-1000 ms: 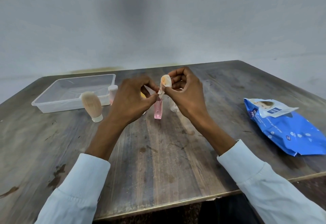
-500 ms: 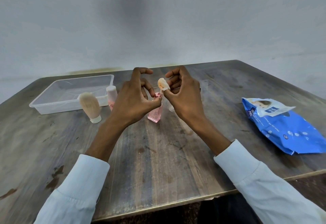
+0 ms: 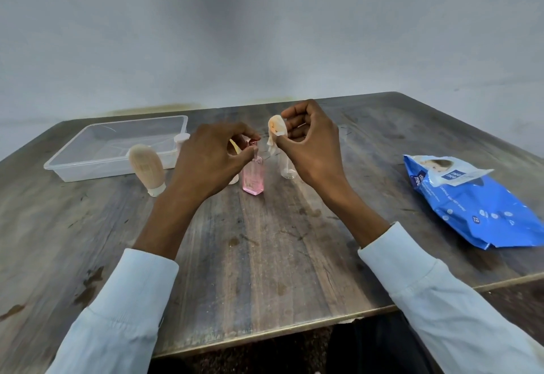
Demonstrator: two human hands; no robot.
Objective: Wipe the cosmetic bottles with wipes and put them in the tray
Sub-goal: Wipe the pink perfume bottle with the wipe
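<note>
A small pink glass bottle [image 3: 253,177] stands upright on the wooden table [image 3: 265,255]. My left hand [image 3: 209,161] pinches its red cap from above. My right hand [image 3: 309,144], just right of the bottle and a little higher, grips a crumpled, stained wipe [image 3: 276,130] wrapped over a fingertip. A beige tube [image 3: 147,169] stands cap-down to the left. A pink bottle with a white cap [image 3: 181,140] stands by the clear plastic tray [image 3: 88,167]. A small clear bottle [image 3: 287,167] sits partly hidden behind my right hand.
A blue pack of wet wipes [image 3: 477,208] lies at the right, its flap lifted. A yellowish object [image 3: 234,146] shows partly behind my left hand. The tray holds nothing that I can see. A grey wall stands behind the table.
The pink bottle went from tilted to standing upright on the table. My left hand now pinches its cap, and my right hand has drawn the wipe away to the right of the bottle.
</note>
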